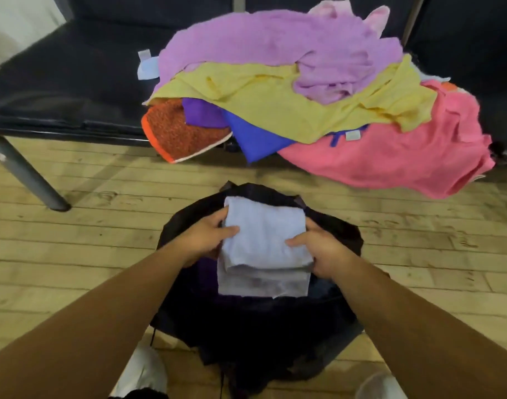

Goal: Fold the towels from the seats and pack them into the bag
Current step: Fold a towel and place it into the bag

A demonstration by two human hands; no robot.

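Wooden floor below; left hand and right hand grip folded pale-blue towel between them above dark bag: lower it flat, keeping folds pinched.

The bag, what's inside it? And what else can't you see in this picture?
Head view:
- Inside of the black bag: too dark, and covered by the folded pale blue towel held over it.
- Fingers of the left hand and right hand: mostly tucked behind that towel.
- How many towels lie on the seat: the yellow towel covers those below.
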